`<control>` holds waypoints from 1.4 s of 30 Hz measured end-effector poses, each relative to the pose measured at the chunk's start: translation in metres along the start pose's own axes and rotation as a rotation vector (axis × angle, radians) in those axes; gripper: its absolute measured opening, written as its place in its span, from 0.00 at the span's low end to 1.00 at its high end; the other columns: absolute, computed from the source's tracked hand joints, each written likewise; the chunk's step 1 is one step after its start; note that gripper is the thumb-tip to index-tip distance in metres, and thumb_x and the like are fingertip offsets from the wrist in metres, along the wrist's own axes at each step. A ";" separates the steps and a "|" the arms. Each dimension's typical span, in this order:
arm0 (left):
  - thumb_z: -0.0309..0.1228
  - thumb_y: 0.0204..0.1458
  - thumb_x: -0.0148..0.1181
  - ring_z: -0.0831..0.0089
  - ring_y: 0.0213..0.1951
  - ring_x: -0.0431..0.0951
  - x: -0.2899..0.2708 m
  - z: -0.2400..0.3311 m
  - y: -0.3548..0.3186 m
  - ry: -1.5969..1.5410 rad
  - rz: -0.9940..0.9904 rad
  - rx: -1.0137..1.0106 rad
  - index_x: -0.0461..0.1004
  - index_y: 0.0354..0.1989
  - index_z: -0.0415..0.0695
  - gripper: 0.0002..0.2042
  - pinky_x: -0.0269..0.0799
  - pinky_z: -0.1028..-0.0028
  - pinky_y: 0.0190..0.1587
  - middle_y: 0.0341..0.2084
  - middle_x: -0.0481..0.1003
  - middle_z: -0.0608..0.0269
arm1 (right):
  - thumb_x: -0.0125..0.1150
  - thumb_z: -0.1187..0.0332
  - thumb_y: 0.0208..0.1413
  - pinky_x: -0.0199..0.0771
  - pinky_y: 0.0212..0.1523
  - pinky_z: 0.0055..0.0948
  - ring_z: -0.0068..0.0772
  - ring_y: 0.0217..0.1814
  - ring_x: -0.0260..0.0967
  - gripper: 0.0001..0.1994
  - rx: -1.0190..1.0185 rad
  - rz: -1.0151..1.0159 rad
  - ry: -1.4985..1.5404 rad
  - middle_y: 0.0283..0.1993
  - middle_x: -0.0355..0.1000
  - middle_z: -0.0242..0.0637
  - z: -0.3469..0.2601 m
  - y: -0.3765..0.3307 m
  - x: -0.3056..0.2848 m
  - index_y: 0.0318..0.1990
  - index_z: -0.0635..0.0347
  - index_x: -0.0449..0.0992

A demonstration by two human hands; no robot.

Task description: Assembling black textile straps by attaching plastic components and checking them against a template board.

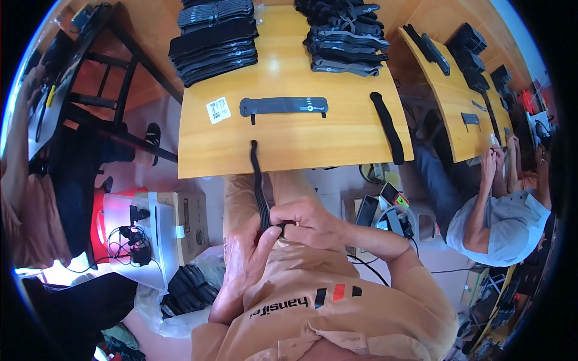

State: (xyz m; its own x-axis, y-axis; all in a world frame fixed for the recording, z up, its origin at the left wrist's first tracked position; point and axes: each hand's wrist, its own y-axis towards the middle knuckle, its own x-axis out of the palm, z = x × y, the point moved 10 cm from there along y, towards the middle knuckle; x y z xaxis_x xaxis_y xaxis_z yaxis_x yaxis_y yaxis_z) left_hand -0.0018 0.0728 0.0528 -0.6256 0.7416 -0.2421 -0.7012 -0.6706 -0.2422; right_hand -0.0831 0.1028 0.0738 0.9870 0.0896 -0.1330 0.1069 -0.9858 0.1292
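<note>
Both hands are drawn together in front of the person's body, just short of the near edge of the wooden table [289,153]. The left hand [245,249] has its thumb and fingers closed on a black strap [259,186], and the right hand [310,222] is curled closed beside it, gripping the strap's near end. The strap's far end reaches past the near table edge, over the wood; whether it touches there, I cannot tell. Beyond it a grey strap [283,106] lies crosswise near the middle, with a broad band of wood between it and the near edge. A white label [218,111] lies just left of the grey strap, and another black strap [387,128] runs along the right edge. At the far side, the left stack of straps [214,54] sits at the left edge and the right stack of straps [346,42] toward the right, a lane of wood separating them. Near and left of the hands, a cardboard box [189,219] stands apart from the left forearm; on the right, a plastic bin [424,222] stands beyond the right forearm.
</note>
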 end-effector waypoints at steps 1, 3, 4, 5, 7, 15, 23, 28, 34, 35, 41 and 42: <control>0.31 0.52 0.51 0.73 0.20 0.67 0.001 -0.004 0.002 0.071 -0.002 -0.006 0.71 0.33 0.33 0.11 0.65 0.71 0.26 0.15 0.67 0.57 | 0.47 0.74 0.44 0.58 0.21 0.28 0.31 0.18 0.62 0.04 0.006 0.021 -0.009 0.16 0.60 0.40 0.003 -0.001 -0.001 0.27 0.63 0.68; 0.33 0.55 0.49 0.78 0.20 0.64 0.002 -0.008 0.002 -0.023 -0.019 -0.005 0.71 0.35 0.34 0.12 0.63 0.75 0.24 0.14 0.65 0.62 | 0.44 0.76 0.44 0.57 0.19 0.24 0.25 0.17 0.60 0.05 0.192 0.042 0.243 0.17 0.61 0.36 0.017 -0.004 0.001 0.26 0.64 0.68; 0.33 0.56 0.47 0.80 0.19 0.63 0.004 -0.012 0.004 -0.108 -0.027 -0.052 0.70 0.34 0.34 0.12 0.61 0.77 0.23 0.14 0.64 0.65 | 0.41 0.78 0.45 0.56 0.17 0.20 0.19 0.16 0.58 0.07 0.377 0.066 0.490 0.17 0.61 0.31 0.032 -0.010 0.007 0.24 0.65 0.68; 0.33 0.57 0.46 0.83 0.19 0.61 0.007 -0.015 0.005 -0.193 -0.032 -0.099 0.70 0.34 0.34 0.13 0.59 0.79 0.22 0.14 0.63 0.68 | 0.41 0.78 0.45 0.56 0.17 0.20 0.19 0.16 0.58 0.07 0.384 0.055 0.498 0.17 0.61 0.31 0.032 -0.009 0.008 0.24 0.65 0.68; 0.33 0.58 0.44 0.86 0.18 0.60 0.007 -0.014 0.007 -0.213 0.014 -0.083 0.70 0.28 0.36 0.13 0.56 0.82 0.19 0.14 0.62 0.72 | 0.38 0.78 0.46 0.56 0.14 0.16 0.15 0.12 0.55 0.09 0.434 0.101 0.565 0.17 0.62 0.28 0.038 -0.009 0.003 0.25 0.65 0.69; 0.34 0.58 0.45 0.86 0.13 0.60 0.009 -0.016 0.021 -0.477 0.044 -0.083 0.65 0.19 0.40 0.16 0.55 0.82 0.14 0.11 0.62 0.71 | 0.51 0.63 0.54 0.59 0.12 0.20 0.19 0.10 0.53 0.13 0.331 0.123 1.028 0.13 0.57 0.31 0.058 0.001 0.004 0.22 0.60 0.63; 0.32 0.57 0.48 0.87 0.12 0.60 0.000 -0.026 0.024 -0.273 0.164 -0.047 0.65 0.17 0.40 0.16 0.54 0.82 0.15 0.10 0.62 0.72 | 0.53 0.68 0.54 0.52 0.18 0.20 0.17 0.18 0.51 0.11 0.045 0.226 -0.157 0.19 0.60 0.26 0.027 0.000 -0.021 0.22 0.62 0.64; 0.31 0.56 0.48 0.88 0.13 0.60 0.006 -0.022 0.018 -0.364 -0.004 -0.054 0.66 0.17 0.40 0.15 0.54 0.82 0.14 0.10 0.62 0.72 | 0.51 0.66 0.55 0.51 0.15 0.18 0.16 0.13 0.53 0.13 0.253 0.137 0.329 0.14 0.58 0.27 0.040 -0.008 -0.007 0.21 0.61 0.65; 0.31 0.54 0.50 0.88 0.12 0.58 0.005 -0.018 -0.004 -0.527 -0.168 -0.194 0.65 0.14 0.42 0.15 0.51 0.84 0.13 0.08 0.60 0.74 | 0.46 0.63 0.57 0.58 0.11 0.19 0.16 0.10 0.52 0.12 0.475 0.380 1.182 0.11 0.52 0.25 0.047 -0.039 -0.009 0.23 0.55 0.66; 0.32 0.52 0.51 0.88 0.11 0.58 -0.002 -0.029 -0.011 -0.612 -0.165 -0.300 0.64 0.12 0.42 0.16 0.50 0.85 0.12 0.07 0.59 0.75 | 0.47 0.62 0.57 0.56 0.10 0.18 0.15 0.09 0.50 0.11 0.380 0.560 1.306 0.12 0.52 0.24 0.056 -0.050 -0.033 0.25 0.55 0.66; 0.29 0.51 0.49 0.87 0.06 0.52 -0.113 -0.093 -0.065 -1.238 0.139 -0.303 0.57 0.12 0.49 0.15 0.45 0.84 0.07 0.05 0.52 0.77 | 0.43 0.63 0.60 0.50 0.09 0.14 0.15 0.10 0.48 0.11 -0.426 0.870 1.475 0.13 0.49 0.24 0.045 -0.144 -0.238 0.39 0.61 0.66; 0.29 0.51 0.49 0.87 0.06 0.52 -0.138 -0.097 -0.072 -1.319 0.223 -0.266 0.56 0.12 0.49 0.16 0.46 0.85 0.07 0.05 0.52 0.77 | 0.43 0.64 0.59 0.51 0.08 0.15 0.16 0.09 0.48 0.10 -0.347 0.798 1.407 0.13 0.49 0.25 0.042 -0.148 -0.243 0.37 0.61 0.66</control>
State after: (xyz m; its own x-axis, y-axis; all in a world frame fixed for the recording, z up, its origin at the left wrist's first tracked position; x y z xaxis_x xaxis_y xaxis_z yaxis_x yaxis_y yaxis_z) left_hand 0.1687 0.0169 0.0129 -0.6796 -0.0160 0.7334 -0.5509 -0.6491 -0.5247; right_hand -0.3438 0.2214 0.0456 0.1101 -0.1514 0.9823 -0.6185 -0.7841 -0.0515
